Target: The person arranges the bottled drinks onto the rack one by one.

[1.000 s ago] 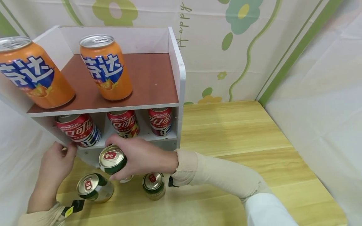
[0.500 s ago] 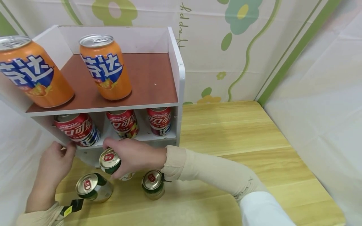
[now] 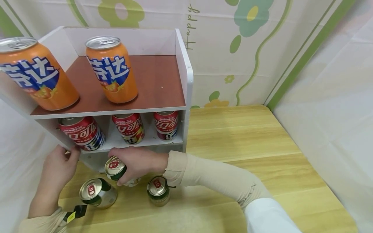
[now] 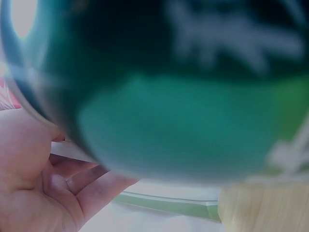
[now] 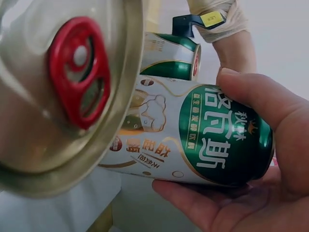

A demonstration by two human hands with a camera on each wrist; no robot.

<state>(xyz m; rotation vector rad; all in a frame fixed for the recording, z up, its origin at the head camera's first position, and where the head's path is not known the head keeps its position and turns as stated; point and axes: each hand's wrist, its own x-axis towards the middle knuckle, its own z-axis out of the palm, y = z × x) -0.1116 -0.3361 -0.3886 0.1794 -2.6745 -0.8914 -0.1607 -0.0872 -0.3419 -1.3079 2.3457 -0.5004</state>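
My right hand grips a green-and-white drink can with a gold top and red tab, in front of the shelf's lowest compartment. In the right wrist view, thumb and fingers lie on opposite sides of the can. The can's lower end shows below the palm in the head view. My left hand holds the shelf unit at its lower left edge; some fingertips are hidden. Two similar cans stand on the table: one on the left, one on the right. A blurred green can fills most of the left wrist view.
Two orange soda cans, one at left and one in the middle, stand on the brown top shelf. Red cola cans, left, middle and right, occupy the shelf below. Wooden table extends rightward.
The right hand has shifted slightly lower, and the can it grips sits a little lower by the bottom compartment. The left hand stays at the shelf edge.
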